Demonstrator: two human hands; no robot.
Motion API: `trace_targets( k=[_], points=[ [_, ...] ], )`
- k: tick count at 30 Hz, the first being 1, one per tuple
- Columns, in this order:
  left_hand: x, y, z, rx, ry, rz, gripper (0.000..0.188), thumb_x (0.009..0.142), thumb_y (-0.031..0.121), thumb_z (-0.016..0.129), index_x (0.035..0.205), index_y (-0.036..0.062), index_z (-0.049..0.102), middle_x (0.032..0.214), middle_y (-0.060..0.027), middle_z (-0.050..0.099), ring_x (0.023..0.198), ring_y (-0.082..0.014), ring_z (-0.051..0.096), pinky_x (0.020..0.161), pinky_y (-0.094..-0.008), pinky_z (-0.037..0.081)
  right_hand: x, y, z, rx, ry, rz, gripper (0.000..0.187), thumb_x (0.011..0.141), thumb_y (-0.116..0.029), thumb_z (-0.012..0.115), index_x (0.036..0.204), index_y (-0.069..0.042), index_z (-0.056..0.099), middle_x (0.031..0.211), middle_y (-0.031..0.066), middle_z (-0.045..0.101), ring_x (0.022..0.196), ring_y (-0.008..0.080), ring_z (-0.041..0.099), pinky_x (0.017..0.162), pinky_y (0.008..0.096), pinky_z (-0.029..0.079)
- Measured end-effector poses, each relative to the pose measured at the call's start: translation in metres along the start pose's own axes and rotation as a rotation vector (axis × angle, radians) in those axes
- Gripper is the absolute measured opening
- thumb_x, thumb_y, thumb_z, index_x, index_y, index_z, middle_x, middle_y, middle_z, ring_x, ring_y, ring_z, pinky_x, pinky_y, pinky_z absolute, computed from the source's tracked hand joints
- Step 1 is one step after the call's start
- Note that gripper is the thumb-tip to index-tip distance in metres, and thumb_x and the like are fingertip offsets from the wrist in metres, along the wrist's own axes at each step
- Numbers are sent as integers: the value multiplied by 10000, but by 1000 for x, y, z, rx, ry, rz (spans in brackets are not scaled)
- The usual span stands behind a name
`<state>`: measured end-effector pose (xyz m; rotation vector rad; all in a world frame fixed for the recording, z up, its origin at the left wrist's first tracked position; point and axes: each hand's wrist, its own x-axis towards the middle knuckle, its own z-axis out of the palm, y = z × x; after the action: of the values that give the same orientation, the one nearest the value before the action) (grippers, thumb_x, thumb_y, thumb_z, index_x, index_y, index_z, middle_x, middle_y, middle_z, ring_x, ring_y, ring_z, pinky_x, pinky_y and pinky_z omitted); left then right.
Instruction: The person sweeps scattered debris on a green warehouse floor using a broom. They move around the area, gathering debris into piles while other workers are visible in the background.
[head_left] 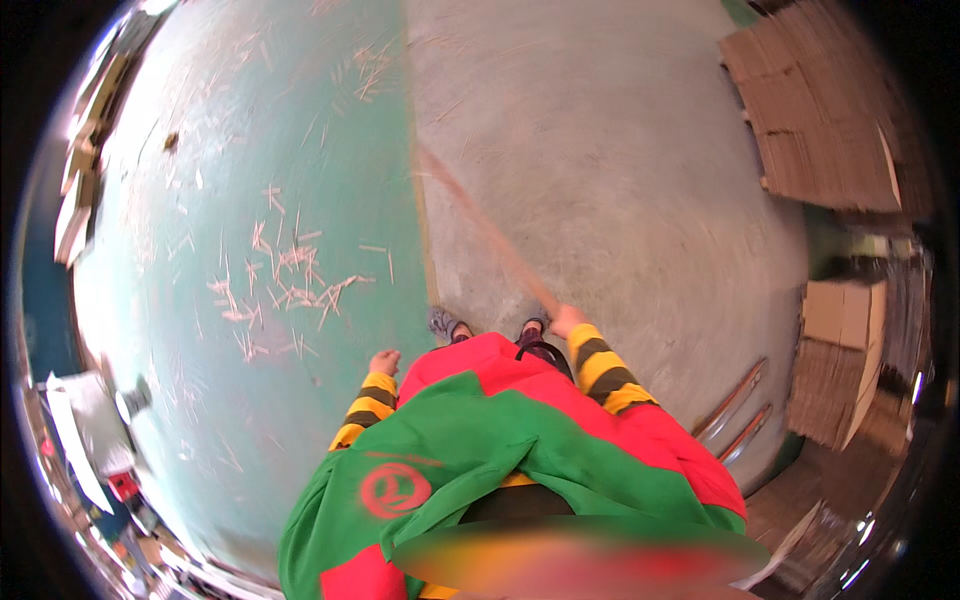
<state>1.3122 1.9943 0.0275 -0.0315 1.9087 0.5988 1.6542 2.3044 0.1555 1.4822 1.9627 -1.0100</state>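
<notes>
Beneath everything spreads a broad floor point(640, 180), green on the left and grey on the right, with a thin yellowish line point(420, 225) between the two parts. Next in size comes the person's loose green and red garment point(470, 430), with striped yellow and dark sleeves point(605, 372). Along the right edge stand a big upper stack of flat brown cardboard point(815, 110) and a smaller lower stack point(835, 365).

A long, slim, reddish-brown pole point(490, 235) slants from the person's right hand up and leftward, its far end blurred near the yellowish line; whether that end touches the floor, I cannot tell. Pale thin strips point(290, 275) lie scattered over the green part, thickest in a loose patch left of the feet, with more farther up. Two long, narrow reddish things point(732, 405) lie side by side near the lower stack.

The right hand point(568, 320) is closed around the pole's near end. The left hand point(384, 362) is apart from the pole, beside the garment, its fingers bent; how tightly they close, I cannot tell. Smallest are the greyish shoes point(443, 322), just beyond the garment's hem.
</notes>
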Motion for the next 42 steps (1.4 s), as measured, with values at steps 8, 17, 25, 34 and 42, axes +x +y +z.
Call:
trace_targets(
  k=[8, 17, 25, 34, 42],
  points=[
    [30, 43, 6, -12, -106, 62, 369, 719, 244, 629, 1000, 9, 583, 753, -68, 595, 594, -163, 560, 521, -285, 478, -72, 143, 39, 763, -183, 844, 256, 784, -232, 553, 828, 21, 537, 663, 162, 575, 490, 268, 532, 451, 416, 423],
    [51, 85, -22, -41, -44, 49, 368, 733, 205, 613, 1036, 5, 549, 778, -61, 550, 644, -158, 536, 487, -302, 466, -112, 207, 141, 1809, 48, 1212, 188, 783, -190, 507, 745, -38, 403, 608, 116, 447, 498, 238, 441, 425, 357, 386],
    [37, 184, 27, 71, -19, 59, 344, 725, 222, 594, 989, 2, 577, 712, -63, 559, 550, -172, 533, 494, -314, 469, -16, 267, 71, 2285, 51, 1338, 178, 786, -206, 517, 773, -49, 434, 634, 108, 465, 518, 240, 450, 445, 376, 398],
    [1, 352, 116, 654, -33, 431, 445, 733, 285, 608, 1084, 20, 539, 934, -139, 611, 865, -204, 587, 768, -295, 455, 237, 276, -136, 1289, 72, 1121, 104, 780, -163, 509, 728, -79, 477, 559, 110, 477, 468, 247, 469, 417, 396, 386],
    [-36, 429, 164, 493, -30, 399, 438, 779, 310, 568, 1115, 32, 527, 962, -147, 604, 912, -214, 571, 814, -296, 433, 290, 74, -189, 766, -137, 554, 294, 692, -122, 534, 949, 8, 589, 966, 226, 588, 940, 331, 569, 773, 411, 453]
  ],
)
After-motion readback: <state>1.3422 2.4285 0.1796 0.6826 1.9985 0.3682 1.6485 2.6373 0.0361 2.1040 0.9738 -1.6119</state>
